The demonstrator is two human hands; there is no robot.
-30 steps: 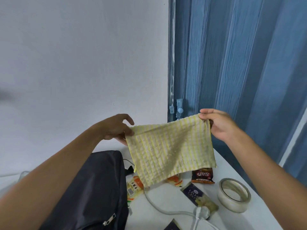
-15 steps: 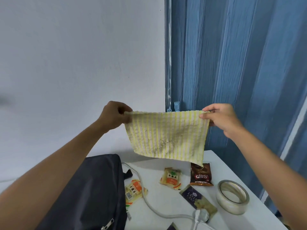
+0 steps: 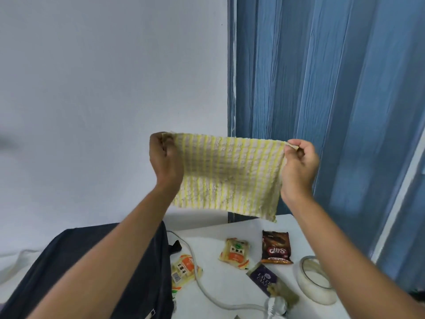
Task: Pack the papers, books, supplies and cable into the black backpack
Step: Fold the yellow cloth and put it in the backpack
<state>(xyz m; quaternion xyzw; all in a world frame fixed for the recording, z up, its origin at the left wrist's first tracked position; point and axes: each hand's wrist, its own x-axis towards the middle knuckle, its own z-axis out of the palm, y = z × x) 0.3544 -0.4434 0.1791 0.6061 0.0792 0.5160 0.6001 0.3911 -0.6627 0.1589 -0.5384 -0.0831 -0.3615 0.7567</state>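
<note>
A yellow-and-white striped cloth (image 3: 227,176) hangs spread out in the air above the table. My left hand (image 3: 164,157) grips its top left corner and my right hand (image 3: 299,162) pinches its top right corner. The black backpack (image 3: 92,272) lies on the table at the lower left, partly under my left forearm. A grey cable (image 3: 207,293) runs from the backpack across the table to a white plug (image 3: 274,306) at the bottom edge.
On the white table (image 3: 230,284) lie two orange-yellow snack packs (image 3: 234,253) (image 3: 185,270), a brown packet (image 3: 276,249), a dark purple packet (image 3: 268,280) and a roll of clear tape (image 3: 315,282). Behind stand a white wall and a blue folding door (image 3: 322,100).
Both hands have lifted the cloth higher and pulled it out flat between them. The view has tilted upward.
</note>
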